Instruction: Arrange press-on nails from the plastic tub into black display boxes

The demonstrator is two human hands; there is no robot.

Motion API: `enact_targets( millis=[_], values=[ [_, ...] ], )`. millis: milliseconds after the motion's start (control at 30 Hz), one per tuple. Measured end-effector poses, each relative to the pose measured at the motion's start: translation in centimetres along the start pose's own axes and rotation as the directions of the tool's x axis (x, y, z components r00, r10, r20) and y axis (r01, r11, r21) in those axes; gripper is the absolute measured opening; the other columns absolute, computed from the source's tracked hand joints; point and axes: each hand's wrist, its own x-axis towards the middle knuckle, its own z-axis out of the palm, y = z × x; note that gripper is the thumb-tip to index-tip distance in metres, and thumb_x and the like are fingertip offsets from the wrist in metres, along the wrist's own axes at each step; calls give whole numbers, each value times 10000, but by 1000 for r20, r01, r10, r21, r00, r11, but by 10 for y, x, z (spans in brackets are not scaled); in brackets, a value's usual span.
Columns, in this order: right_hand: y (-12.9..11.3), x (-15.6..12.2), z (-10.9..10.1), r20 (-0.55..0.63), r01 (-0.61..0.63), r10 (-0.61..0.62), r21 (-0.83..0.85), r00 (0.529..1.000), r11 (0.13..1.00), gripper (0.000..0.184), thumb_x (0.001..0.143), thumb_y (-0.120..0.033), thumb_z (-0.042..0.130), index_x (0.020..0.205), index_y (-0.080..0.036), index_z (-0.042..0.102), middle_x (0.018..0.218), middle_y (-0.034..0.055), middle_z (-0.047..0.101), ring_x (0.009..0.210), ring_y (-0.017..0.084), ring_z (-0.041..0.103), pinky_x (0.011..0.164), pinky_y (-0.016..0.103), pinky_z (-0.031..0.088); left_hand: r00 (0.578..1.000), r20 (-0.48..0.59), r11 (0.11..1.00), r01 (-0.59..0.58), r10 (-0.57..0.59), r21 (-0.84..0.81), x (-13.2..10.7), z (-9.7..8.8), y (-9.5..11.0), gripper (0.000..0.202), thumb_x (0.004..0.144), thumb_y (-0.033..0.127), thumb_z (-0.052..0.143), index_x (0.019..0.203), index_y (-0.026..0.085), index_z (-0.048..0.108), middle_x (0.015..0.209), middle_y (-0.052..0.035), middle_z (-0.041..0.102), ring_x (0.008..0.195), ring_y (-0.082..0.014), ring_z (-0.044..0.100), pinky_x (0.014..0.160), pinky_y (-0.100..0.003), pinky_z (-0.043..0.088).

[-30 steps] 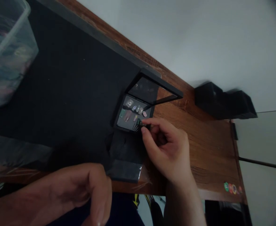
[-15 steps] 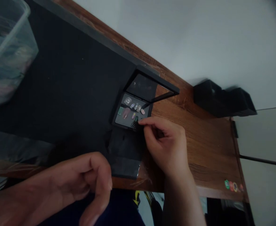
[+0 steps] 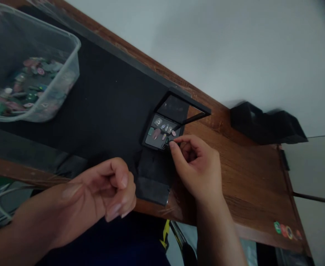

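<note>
A small black display case point(image 3: 147, 138) stands with its see-through lid point(image 3: 176, 107) raised. Several small, shiny pieces lie in rows on its clear inner film, among them a pink oval one point(image 3: 156, 133) and a dark green one point(image 3: 167, 140). At the case's near right corner, my right hand point(image 3: 198, 166) pinches thumb and index finger together on what looks like a small dark green piece, mostly hidden by the fingertips. Nearer to me, my left hand point(image 3: 101, 195) is held palm up with loosely curled fingers, thumb apart, and nothing visible in it.
A clear plastic tub point(image 3: 74, 62) holding several small coloured pieces stands at the left on a black mat point(image 3: 109, 99). Two black boxes point(image 3: 267, 123) sit against the wall at the right. Small coloured round items point(image 3: 284, 229) lie along the wooden table's point(image 3: 248, 177) right edge.
The view has shifted left, so more of the tub shows. My left hand has turned and its thumb now shows. My right thumb has closed up to the index fingertip at the case.
</note>
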Motion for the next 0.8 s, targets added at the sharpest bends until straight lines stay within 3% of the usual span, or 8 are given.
enact_targets(
  millis=[200,533,800],
  values=[
    [-4,1,1,0,-69,70,-142,998,987,261,833,-470,721,908,-235,633,573,-75,506,514,122,491,533,261,335,1000,-3,999,-1,1,-43,5,4,3,383,912,531,601,1120,210,629,825,-21,508,766,-170,429,778,-326,392],
    [-8,0,3,38,-98,104,-139,994,985,157,863,-384,649,907,-237,618,577,-73,506,532,131,502,553,267,324,999,-24,999,-23,22,-25,13,12,7,384,897,490,623,1127,183,646,903,-42,502,815,-172,437,793,-306,421],
    [-6,-1,1,81,-39,48,-120,996,992,141,872,-319,625,981,-233,651,555,-88,455,509,118,470,533,265,297,1000,-20,999,-23,23,-42,12,11,5,391,904,484,625,1123,161,647,886,-49,512,785,-166,457,776,-311,439]
  ],
)
